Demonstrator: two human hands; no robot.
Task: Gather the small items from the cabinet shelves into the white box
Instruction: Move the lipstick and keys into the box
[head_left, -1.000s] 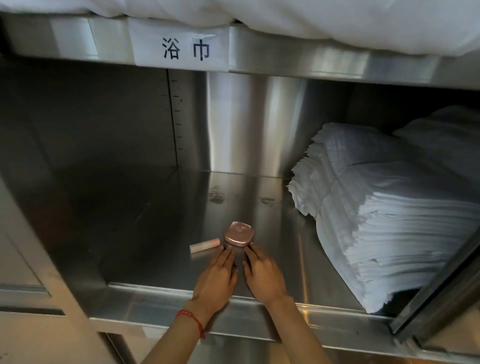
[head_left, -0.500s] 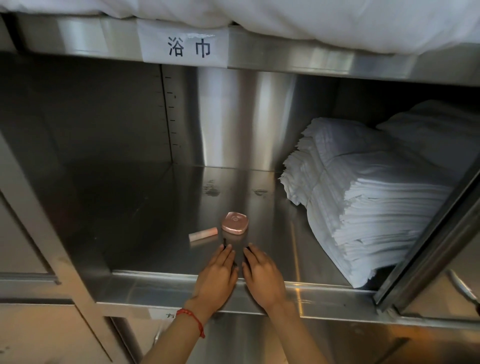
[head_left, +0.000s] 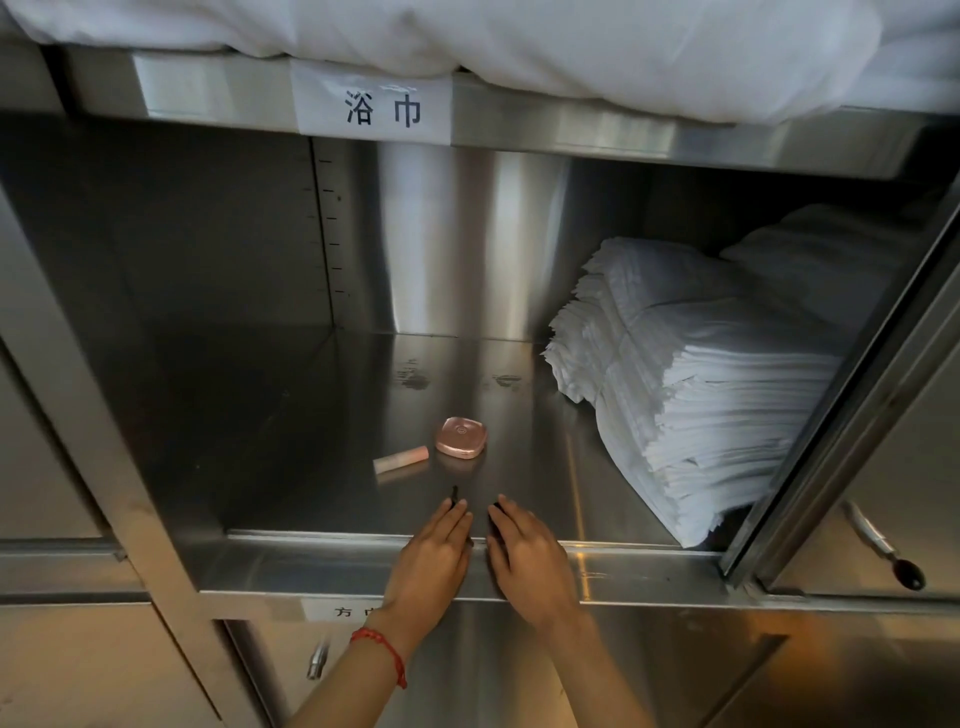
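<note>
Nearest, two bare forearms reach up from the bottom edge; the left wrist wears a red string bracelet (head_left: 383, 652). The left hand (head_left: 434, 558) and the right hand (head_left: 524, 558) lie side by side, palms down, across the front lip of the steel cabinet shelf (head_left: 649, 569), close together but not touching; the fingers of both are straight and flat, so each grip is apart and holds nothing. A small thin dark object (head_left: 455, 492) pokes out just beyond the left fingertips; what it is cannot be told. A little farther in lies a pale pink tube (head_left: 400, 459) on its side, and just right of it, nearly touching, a rose-gold rounded-square compact (head_left: 461, 437), flat on the shelf, both apart from the hands. To the right, reaching from near the lip to far back, stands a tall stack of folded white towels (head_left: 691, 395), with another white pile (head_left: 810, 270) behind it. At the near right a door handle with a dark knob (head_left: 883, 548) hangs beside the shelf. Above, the upper shelf edge bears a white label (head_left: 371, 109) printed 浴巾, with white bedding (head_left: 519, 36) bulging over it.
</note>
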